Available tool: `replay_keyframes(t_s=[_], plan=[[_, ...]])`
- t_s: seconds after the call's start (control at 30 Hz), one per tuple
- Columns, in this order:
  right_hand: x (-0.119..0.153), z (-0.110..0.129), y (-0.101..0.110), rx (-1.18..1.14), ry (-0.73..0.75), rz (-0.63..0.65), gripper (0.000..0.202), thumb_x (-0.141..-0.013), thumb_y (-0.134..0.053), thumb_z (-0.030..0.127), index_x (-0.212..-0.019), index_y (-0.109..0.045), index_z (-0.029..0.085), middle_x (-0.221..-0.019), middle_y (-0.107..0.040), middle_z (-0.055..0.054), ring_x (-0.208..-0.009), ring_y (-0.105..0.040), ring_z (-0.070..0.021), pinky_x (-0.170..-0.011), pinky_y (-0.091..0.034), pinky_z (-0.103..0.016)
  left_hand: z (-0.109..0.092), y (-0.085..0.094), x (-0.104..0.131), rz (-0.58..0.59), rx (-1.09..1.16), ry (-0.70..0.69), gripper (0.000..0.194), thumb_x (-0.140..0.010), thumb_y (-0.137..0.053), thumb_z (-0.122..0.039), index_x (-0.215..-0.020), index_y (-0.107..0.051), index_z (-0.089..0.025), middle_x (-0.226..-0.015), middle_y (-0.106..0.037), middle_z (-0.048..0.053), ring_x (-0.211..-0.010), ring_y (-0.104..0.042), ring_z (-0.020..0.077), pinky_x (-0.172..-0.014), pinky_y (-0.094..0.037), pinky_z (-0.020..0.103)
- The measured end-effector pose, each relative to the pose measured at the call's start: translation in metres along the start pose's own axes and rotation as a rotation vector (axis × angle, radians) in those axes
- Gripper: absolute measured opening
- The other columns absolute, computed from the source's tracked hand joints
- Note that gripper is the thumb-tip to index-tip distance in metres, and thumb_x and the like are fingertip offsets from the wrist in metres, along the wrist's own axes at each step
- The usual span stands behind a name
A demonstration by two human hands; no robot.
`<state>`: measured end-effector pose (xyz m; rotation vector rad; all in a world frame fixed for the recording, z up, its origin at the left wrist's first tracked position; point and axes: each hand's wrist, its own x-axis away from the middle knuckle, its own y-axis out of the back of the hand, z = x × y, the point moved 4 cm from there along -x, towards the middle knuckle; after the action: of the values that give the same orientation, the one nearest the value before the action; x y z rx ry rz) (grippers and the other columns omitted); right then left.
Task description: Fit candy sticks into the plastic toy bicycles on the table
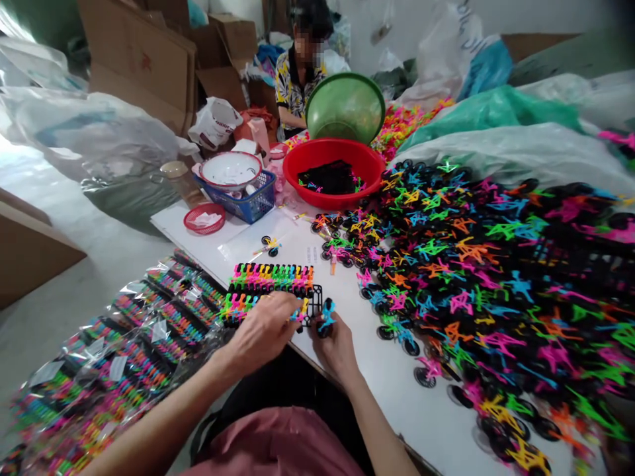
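A black plastic rack (316, 301) lies near the table's front edge, filled with two rows of small colourful toy bikes (272, 272). Over the right end of its nearer row is my left hand (270, 324), fingers bent down and closed at a toy bike there; the fingertips partly hide what they grip. Just right of the rack, my right hand (338, 344) pinches a blue toy bike (326, 318) with black wheels, held upright. Beyond the rack a loose toy bike (271, 246) lies on the white table (297, 241).
A large heap of toy bikes (471, 264) covers the right side. A red basin (292, 178) holds black racks, beside a blue basket (255, 206) and a small pink basket (203, 221). Bagged filled racks (149, 330) are piled at left. A person (297, 79) sits behind a green basin (347, 106).
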<state>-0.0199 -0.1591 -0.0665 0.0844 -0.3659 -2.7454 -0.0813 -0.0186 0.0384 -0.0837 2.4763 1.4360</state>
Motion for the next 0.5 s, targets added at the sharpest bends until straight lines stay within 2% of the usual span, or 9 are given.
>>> replay_keyframes(t_s=[0.07, 0.17, 0.3, 0.4, 0.5], plan=[[-0.001, -0.004, -0.007, -0.011, 0.034, -0.029, 0.017, -0.078, -0.051, 0.030, -0.083, -0.057, 0.015, -0.075, -0.063, -0.004, -0.068, -0.056, -0.0155, -0.064, -0.045, -0.026, -0.003, -0.019, 0.004, 0.086, -0.004, -0.077, 0.026, -0.086, -0.045, -0.015, -0.110, -0.055, -0.016, -0.108, -0.061, 0.008, -0.104, -0.053, 0.0187, -0.094, -0.042, 0.036], [-0.002, -0.004, -0.013, 0.084, 0.135, -0.042, 0.013, -0.076, -0.048, 0.024, -0.082, -0.056, 0.016, -0.075, -0.061, -0.003, -0.066, -0.054, -0.0154, -0.061, -0.043, -0.026, -0.003, -0.035, 0.004, 0.085, 0.006, -0.096, 0.027, -0.087, -0.045, -0.014, -0.113, -0.052, -0.017, -0.107, -0.061, 0.007, -0.101, -0.054, 0.0176, -0.095, -0.041, 0.036], [0.003, -0.008, -0.019, 0.341, 0.225, 0.039, 0.011, -0.072, -0.042, 0.017, -0.079, -0.051, 0.018, -0.073, -0.051, -0.001, -0.062, -0.049, -0.0142, -0.054, -0.038, -0.024, 0.000, -0.039, 0.001, 0.059, -0.019, -0.085, 0.027, -0.083, -0.056, -0.022, -0.110, -0.053, -0.017, -0.101, -0.062, 0.007, -0.094, -0.056, 0.0199, -0.086, -0.045, 0.036], [0.006, -0.010, -0.019, 0.423, 0.232, 0.084, 0.020, -0.072, -0.042, 0.016, -0.089, -0.052, 0.017, -0.079, -0.050, -0.003, -0.066, -0.052, -0.0150, -0.056, -0.040, -0.024, 0.000, -0.040, 0.000, 0.026, -0.023, -0.100, 0.023, -0.083, -0.057, -0.025, -0.105, -0.055, -0.017, -0.096, -0.064, 0.006, -0.091, -0.056, 0.0195, -0.084, -0.045, 0.035], [0.001, -0.006, -0.015, 0.475, 0.241, 0.134, 0.020, -0.073, -0.043, 0.016, -0.090, -0.052, 0.016, -0.079, -0.052, -0.004, -0.067, -0.053, -0.0162, -0.058, -0.040, -0.025, -0.001, -0.041, -0.001, -0.044, -0.003, -0.119, 0.014, -0.086, -0.052, -0.022, -0.099, -0.058, -0.018, -0.092, -0.065, 0.003, -0.087, -0.057, 0.0169, -0.084, -0.044, 0.032]])
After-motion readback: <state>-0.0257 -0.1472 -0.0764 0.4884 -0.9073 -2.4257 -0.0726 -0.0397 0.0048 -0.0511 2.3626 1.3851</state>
